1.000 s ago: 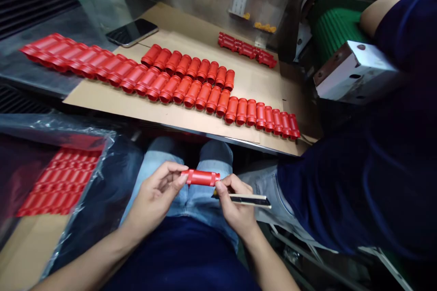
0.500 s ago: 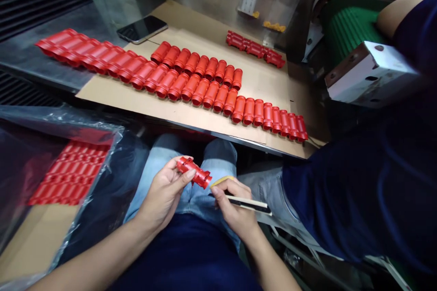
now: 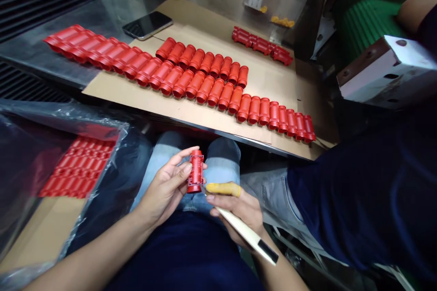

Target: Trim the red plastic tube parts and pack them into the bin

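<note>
Left hand: clamped by thumb and fingers on the red tube, over the lap
Right hand: closed around the pale knife, yellow cover on one finger
Tube direction: long axis nearly straight up and down in view, one end toward the table, the other toward the body
Tube shape: rounded, smooth-looking plastic, with raised edges
Knife direction: slanting from lower right toward the tube's near end
Table: rows of glossy red tubes on flat brown cardboard
Lower left: wrinkled clear plastic around more tubes
</note>
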Tool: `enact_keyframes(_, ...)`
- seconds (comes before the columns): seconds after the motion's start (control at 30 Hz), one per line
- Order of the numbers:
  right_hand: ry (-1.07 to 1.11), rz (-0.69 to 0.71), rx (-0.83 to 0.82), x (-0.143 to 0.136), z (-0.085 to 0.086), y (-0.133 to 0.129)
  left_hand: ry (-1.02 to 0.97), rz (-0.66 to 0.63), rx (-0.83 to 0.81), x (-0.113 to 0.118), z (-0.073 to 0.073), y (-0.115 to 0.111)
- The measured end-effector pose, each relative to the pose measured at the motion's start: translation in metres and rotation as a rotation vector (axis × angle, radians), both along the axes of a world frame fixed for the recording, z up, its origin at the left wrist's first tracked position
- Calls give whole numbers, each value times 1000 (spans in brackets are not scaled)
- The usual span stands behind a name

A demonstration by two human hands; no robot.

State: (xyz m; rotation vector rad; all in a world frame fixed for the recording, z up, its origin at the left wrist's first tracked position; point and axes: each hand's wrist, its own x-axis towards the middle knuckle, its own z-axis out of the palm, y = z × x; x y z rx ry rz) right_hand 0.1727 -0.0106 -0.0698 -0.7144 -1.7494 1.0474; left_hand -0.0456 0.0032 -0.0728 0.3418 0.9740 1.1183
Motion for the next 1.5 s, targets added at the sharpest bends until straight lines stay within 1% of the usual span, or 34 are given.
enact_keyframes(0.1, 4, 10, 13, 0, -3, 0, 23, 20, 22, 2, 0, -1)
enact_keyframes(0.27, 9, 1, 23, -1, 1, 0, 30, 14, 28, 6, 1, -2)
enact_keyframes(0.5, -11, -68, -4, 0, 6, -3, -17, 7, 21, 4, -2, -4)
enact_keyframes(0.7, -1, -42, -4, 2, 7, -2, -16, 0, 10, 5, -1, -3)
enact_keyframes(0.83, -65, -30, 54, 3, 6, 1, 9, 8, 18, 6, 1, -3)
enact_keyframes(0.97, -267, 20, 212, 5, 5, 4, 30, 16, 1, 6, 1, -4)
enact_keyframes(1.03, -254, -58, 217, 6, 2, 3, 26, 22, -2, 6, 2, -4)
enact_keyframes(1.07, -217, -140, 186, 7, 0, 2, 21, 25, 0, 6, 3, -4)
enact_keyframes(1.13, -129, -319, 71, 7, -3, 0, 8, 24, 13, 7, 5, -4)
enact_keyframes(1.17, -99, -379, 18, 6, -4, -2, 4, 21, 20, 7, 6, -4)
enact_keyframes(1.2, -85, -401, -22, 5, -4, -3, 3, 22, 32, 8, 7, -3)
enact_keyframes(1.27, -75, -373, -55, 0, -4, -3, 18, 38, 79, 9, 7, -4)
enact_keyframes(1.3, -82, -332, -36, -3, -3, -3, 38, 47, 115, 10, 6, -5)
enact_keyframes(1.4, -92, -255, 90, -13, -3, 1, 130, 45, 225, 9, 0, -9)
enact_keyframes(1.5, -83, -263, 181, -21, -5, 5, 201, 6, 278, 7, -6, -14)
